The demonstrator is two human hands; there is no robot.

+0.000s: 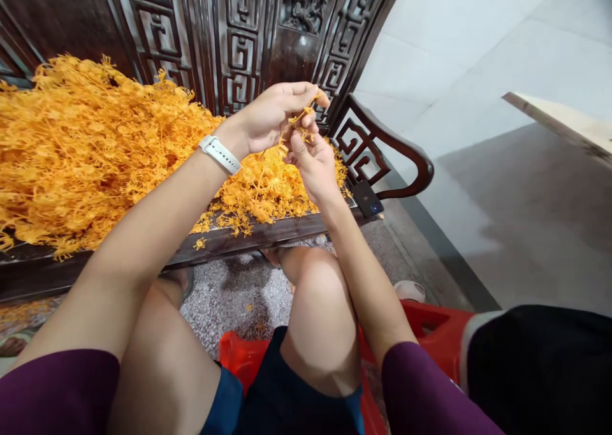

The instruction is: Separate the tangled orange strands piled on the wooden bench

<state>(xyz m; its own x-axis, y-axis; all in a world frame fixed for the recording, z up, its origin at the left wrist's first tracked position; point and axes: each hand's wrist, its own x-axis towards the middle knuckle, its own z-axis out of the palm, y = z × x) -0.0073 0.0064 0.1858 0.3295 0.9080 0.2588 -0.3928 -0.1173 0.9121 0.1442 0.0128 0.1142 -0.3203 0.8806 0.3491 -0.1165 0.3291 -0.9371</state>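
Observation:
A large heap of orange plastic flower-like pieces lies on a dark carved wooden bench, with a smaller pile toward its right end. Above that smaller pile, my left hand, with a white watch band on the wrist, pinches a thin orange piece between thumb and fingers. Just below and to the right, my right hand has its thumb and fingers closed on the lower part of the orange strands. The two hands nearly touch; some fingertips are hidden behind the strands.
A dark phone lies at the bench's right end beside the curved armrest. A loose orange piece sits on the front edge. Red plastic stools stand below. At the right are a wooden board edge and black fabric.

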